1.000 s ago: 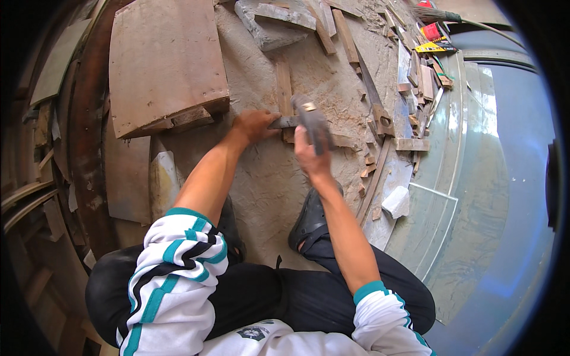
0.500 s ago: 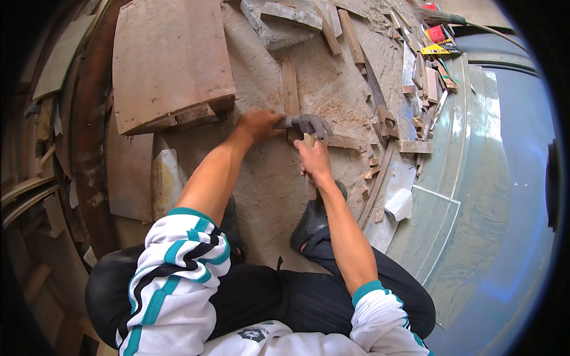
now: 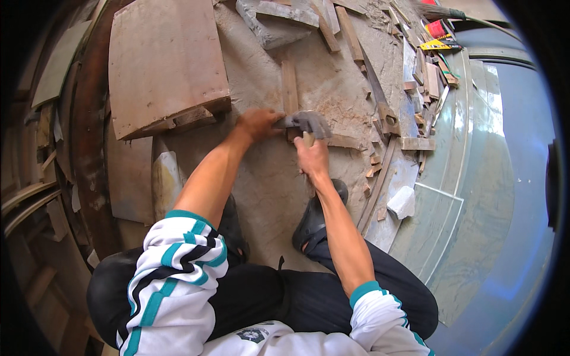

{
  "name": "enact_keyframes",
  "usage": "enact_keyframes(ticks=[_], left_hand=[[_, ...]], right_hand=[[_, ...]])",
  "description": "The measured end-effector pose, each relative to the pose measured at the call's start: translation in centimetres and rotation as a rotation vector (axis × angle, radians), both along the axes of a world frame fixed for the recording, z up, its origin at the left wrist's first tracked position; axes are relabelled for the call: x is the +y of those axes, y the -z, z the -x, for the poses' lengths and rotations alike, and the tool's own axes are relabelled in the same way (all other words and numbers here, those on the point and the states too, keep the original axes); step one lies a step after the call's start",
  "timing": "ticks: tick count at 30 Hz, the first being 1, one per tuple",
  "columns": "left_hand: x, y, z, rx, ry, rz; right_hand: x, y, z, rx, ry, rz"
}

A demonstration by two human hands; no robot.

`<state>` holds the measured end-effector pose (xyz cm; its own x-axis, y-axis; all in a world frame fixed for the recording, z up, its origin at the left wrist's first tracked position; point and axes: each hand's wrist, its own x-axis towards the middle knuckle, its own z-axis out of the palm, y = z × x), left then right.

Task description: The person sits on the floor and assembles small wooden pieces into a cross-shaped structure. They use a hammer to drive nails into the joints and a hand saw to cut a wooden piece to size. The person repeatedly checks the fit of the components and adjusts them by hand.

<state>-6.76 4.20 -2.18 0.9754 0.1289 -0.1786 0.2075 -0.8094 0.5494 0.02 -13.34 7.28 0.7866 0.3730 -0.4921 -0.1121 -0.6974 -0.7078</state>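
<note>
My right hand (image 3: 313,157) is wrapped round the wooden handle of a claw hammer (image 3: 316,123). Its metal head, slightly blurred, is over the spot where two wooden pieces meet. One is a wooden strip (image 3: 289,86) that points away from me; the other is a wooden piece (image 3: 344,141) that lies crosswise to the right. My left hand (image 3: 256,124) is closed beside that joint, fingertips close to the hammer head. Whatever those fingertips pinch is hidden or too small to make out.
A large wooden box-like block (image 3: 169,65) stands at the left. A handsaw (image 3: 377,89) and several wood offcuts (image 3: 427,77) lie to the right, with glass sheets (image 3: 469,154) beyond. A white chunk (image 3: 401,203) and my shoes (image 3: 314,222) are nearer. A grey block (image 3: 267,29) lies at the far side.
The hammer head has shifted only slightly over the joint and looks more blurred. Both hands keep nearly the same places; the whole view has moved a little.
</note>
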Motion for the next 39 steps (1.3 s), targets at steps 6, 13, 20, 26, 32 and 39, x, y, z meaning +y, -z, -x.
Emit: enact_keyframes(ticks=[6,13,20,26,32,39], left_hand=[[-0.2,-0.7,0.0,0.016,-0.044,-0.03],[-0.4,0.0,0.1,-0.071,-0.04,-0.009],[-0.1,0.0,0.4,-0.042,-0.057,-0.029],[-0.1,-0.1,0.2,-0.066,-0.045,-0.047],[-0.1,-0.5,0.3,-0.008,-0.042,-0.045],[0.0,-0.5,0.7,-0.101,-0.062,-0.002]], right_hand=[[-0.9,-0.2,-0.6,0.305,0.258,-0.245],[-1.5,1.5,0.0,0.698,0.494,-0.458],[-2.0,2.6,0.0,0.755,0.615,-0.686],[-0.3,2.1,1.7,0.557,0.462,-0.402],[0.6,1.6,2.7,0.395,0.471,-0.428],[0.9,2.0,3.3,0.486,0.552,-0.528]])
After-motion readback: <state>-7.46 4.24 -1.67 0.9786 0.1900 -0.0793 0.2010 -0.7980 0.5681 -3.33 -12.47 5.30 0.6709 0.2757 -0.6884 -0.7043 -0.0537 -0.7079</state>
